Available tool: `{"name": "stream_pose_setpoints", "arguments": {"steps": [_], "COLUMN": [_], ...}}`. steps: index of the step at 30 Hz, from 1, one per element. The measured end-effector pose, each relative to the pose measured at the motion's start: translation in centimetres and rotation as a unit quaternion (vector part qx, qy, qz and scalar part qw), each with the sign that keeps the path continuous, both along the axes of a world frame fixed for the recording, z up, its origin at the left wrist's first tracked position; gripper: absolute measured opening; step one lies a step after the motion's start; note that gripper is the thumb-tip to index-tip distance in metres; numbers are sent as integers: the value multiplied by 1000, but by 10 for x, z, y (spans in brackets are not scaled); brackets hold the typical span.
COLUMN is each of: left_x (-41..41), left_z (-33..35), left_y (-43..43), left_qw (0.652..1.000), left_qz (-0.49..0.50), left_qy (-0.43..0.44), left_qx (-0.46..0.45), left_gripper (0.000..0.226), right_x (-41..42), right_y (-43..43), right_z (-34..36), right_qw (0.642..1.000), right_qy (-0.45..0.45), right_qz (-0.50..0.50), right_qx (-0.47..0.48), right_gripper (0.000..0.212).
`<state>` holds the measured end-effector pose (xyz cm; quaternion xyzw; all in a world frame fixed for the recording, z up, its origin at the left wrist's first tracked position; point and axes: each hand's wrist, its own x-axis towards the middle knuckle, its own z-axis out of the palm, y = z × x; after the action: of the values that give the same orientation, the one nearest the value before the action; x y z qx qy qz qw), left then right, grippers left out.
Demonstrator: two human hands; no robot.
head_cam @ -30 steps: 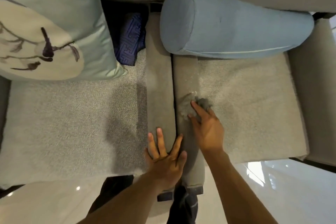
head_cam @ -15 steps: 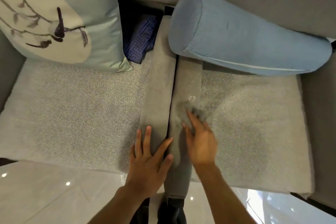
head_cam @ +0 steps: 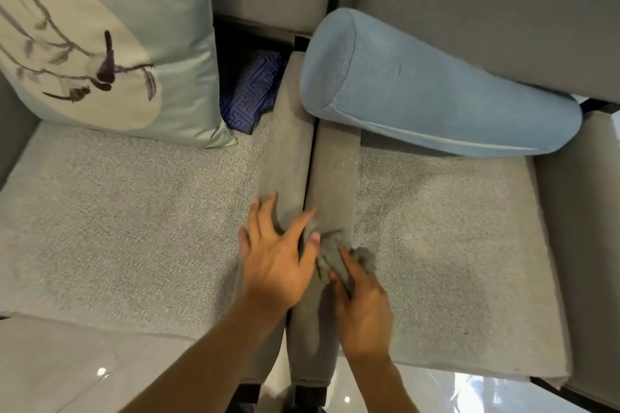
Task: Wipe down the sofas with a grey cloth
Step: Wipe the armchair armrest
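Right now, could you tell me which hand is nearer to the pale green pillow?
Left. The left hand rests on an armrest, in front and right of the pillow; the right hand, gripping the grey cloth, is farther right.

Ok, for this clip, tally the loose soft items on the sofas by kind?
cushions: 3 (pale green printed pillow, blue bolster, dark blue patterned cushion, half hidden in the gap)
grey cloth: 1
total: 4
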<state>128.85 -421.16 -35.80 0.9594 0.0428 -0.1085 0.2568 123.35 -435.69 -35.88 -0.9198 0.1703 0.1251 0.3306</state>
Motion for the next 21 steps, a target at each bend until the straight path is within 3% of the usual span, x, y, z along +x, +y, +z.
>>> {"name": "stream_pose_setpoints", "arguments": {"steps": [3,8,16,21], "left_x": [42,42,41,41], "left_z": [-4,-21,-29,-29], "left_y": [-11,-13,-11,-10], "left_qw": [997,995,994,993], "left_qz": [0,-6,1,-5], "left_qy": [73,9,-47,-52], "left_qx": [30,97,100,105], "left_gripper": [46,46,53,52], "right_x": [53,154,84,142], "right_y": [-3,-9,-4,-3], "right_z": [-6,-2,14,9], "right_qw": [999,1000,997,998], "right_qy": [-38,-18,16,15], "right_qz": [-10,-6,-26,-60], "right_qx": [4,6,76,28], "right_gripper": [50,48,52,42]}}
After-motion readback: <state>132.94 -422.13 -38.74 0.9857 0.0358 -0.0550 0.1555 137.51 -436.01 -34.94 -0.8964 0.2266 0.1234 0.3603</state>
